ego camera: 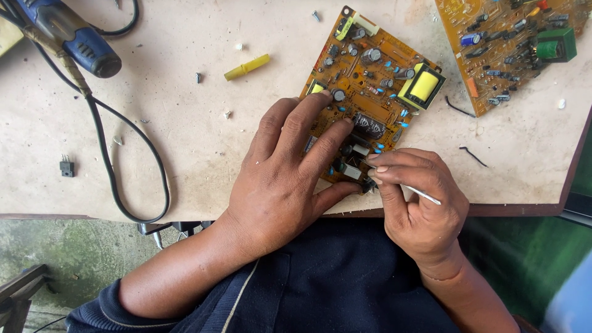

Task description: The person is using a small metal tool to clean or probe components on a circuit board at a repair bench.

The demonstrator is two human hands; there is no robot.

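The orange circuit board [370, 92] lies at the desk's near edge, parts still mounted. Your left hand [290, 172] presses flat on it, fingers spread, grasping nothing. Your right hand [419, 197] pinches a thin metal tool [422, 193], tip among the near-end components. A second board [512, 43] sits at the far right corner.

Orange-brown circuit board [370, 92] carrying a yellow transformer [423, 86], small blue capacitors and a black cylinder. Second orange board [493, 55] bearing a green block [557, 46]. Yellow plastic piece [246, 66]; blue-and-black tool handle [74, 37]; black cable [111, 160]; beige, stained tabletop [185, 142]; navy sleeves.
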